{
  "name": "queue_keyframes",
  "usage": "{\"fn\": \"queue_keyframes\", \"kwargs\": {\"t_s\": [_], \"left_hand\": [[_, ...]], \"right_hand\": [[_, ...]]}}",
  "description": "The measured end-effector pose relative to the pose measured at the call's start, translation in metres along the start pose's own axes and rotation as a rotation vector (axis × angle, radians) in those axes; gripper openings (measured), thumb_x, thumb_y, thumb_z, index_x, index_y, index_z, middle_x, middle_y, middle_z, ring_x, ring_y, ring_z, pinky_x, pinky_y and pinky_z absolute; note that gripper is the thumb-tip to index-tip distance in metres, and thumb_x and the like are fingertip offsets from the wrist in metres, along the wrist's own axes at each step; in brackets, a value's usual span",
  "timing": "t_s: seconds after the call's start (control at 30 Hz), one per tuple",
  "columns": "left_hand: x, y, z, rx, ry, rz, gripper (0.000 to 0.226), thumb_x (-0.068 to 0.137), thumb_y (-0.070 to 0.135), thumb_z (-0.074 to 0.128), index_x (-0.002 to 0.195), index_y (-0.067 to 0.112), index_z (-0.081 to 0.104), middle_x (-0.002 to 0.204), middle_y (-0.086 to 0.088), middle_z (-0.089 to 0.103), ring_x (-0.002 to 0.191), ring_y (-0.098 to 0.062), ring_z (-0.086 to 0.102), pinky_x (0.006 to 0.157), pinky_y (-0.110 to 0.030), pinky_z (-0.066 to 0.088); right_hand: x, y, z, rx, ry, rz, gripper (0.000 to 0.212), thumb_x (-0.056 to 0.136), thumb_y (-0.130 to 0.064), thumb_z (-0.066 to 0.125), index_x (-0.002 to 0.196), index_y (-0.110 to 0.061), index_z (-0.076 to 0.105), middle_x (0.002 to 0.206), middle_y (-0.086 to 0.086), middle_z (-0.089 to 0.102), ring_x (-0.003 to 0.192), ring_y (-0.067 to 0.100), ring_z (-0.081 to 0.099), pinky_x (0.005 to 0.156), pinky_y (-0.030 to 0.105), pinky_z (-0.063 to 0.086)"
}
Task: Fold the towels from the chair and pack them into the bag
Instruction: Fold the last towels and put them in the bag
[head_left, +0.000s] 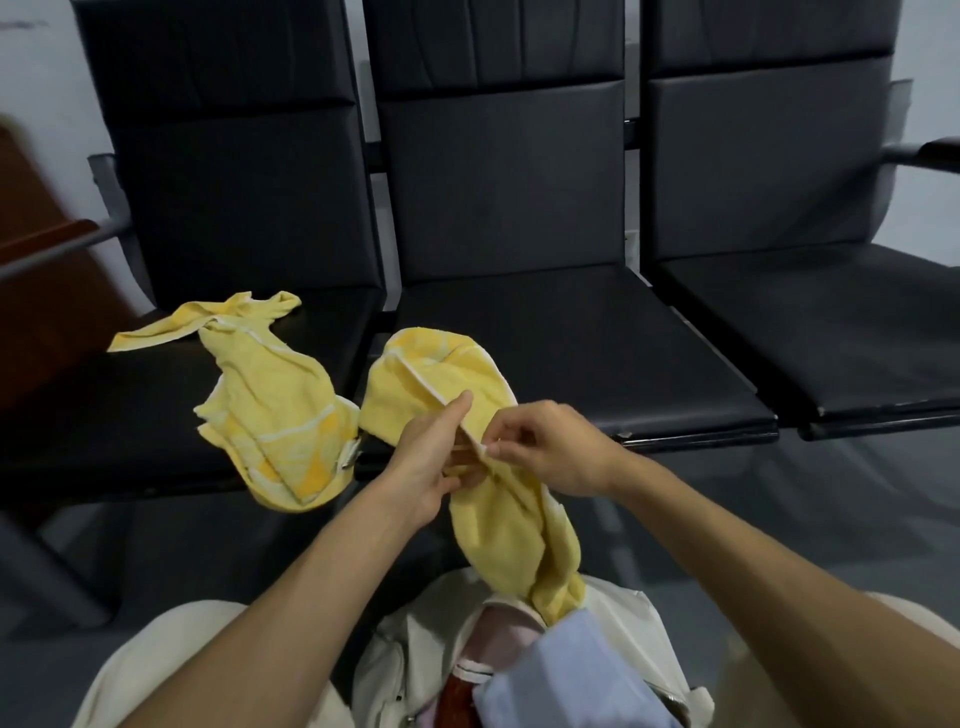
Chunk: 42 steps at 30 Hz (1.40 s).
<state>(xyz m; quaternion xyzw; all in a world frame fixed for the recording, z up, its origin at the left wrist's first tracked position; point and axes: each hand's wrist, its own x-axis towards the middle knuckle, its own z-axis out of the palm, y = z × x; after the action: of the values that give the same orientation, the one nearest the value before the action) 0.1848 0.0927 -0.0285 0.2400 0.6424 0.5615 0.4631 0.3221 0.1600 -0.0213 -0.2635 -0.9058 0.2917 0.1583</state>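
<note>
A yellow towel (511, 525) hangs between my hands in front of the middle black seat, its lower end drooping onto the cream bag (618, 629) between my knees. My left hand (426, 462) holds the towel from the left with the thumb along its white-edged hem. My right hand (550, 447) pinches the same hem at a corner. A second yellow towel (270, 395) lies crumpled on the left seat (104, 415), one end hanging over the front edge. Inside the open bag I see folded blue, pink and red cloth (561, 680).
A row of three joined black padded chairs (498, 171) faces me against a white wall. A brown wooden piece of furniture (36, 249) stands at the far left. Grey floor (779, 493) lies under and in front of the seats.
</note>
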Motion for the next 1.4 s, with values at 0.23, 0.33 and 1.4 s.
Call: {"fn": "queue_keyframes", "kwargs": {"t_s": [0.23, 0.33, 1.4], "left_hand": [[0.006, -0.008, -0.005, 0.015, 0.084, -0.034, 0.014, 0.100, 0.018, 0.049, 0.109, 0.012, 0.058, 0.102, -0.008, 0.063, 0.089, -0.023, 0.063, 0.061, -0.036, 0.053], [0.005, -0.008, -0.008, 0.003, 0.070, -0.052, 0.013, 0.101, 0.019, 0.047, 0.111, 0.014, 0.053, 0.102, -0.006, 0.061, 0.089, -0.023, 0.063, 0.062, -0.036, 0.054], [-0.006, 0.009, -0.078, 0.131, 0.120, 0.148, 0.023, 0.101, 0.018, 0.048, 0.114, 0.008, 0.063, 0.109, -0.009, 0.069, 0.101, -0.023, 0.065, 0.082, -0.034, 0.055]], "right_hand": [[0.000, 0.023, 0.004, -0.162, 0.008, 0.229, 0.021, 0.094, -0.013, 0.052, 0.100, -0.016, 0.071, 0.094, -0.005, 0.069, 0.082, 0.009, 0.059, 0.069, 0.021, 0.046], [0.012, 0.036, 0.010, -0.166, 0.139, 0.389, 0.019, 0.095, -0.017, 0.050, 0.101, -0.011, 0.067, 0.097, 0.005, 0.069, 0.085, 0.020, 0.063, 0.070, 0.032, 0.054], [0.035, 0.026, 0.008, -0.028, 0.381, 0.465, 0.011, 0.096, -0.021, 0.044, 0.103, -0.013, 0.044, 0.095, 0.005, 0.055, 0.086, 0.028, 0.055, 0.073, 0.038, 0.043]]}}
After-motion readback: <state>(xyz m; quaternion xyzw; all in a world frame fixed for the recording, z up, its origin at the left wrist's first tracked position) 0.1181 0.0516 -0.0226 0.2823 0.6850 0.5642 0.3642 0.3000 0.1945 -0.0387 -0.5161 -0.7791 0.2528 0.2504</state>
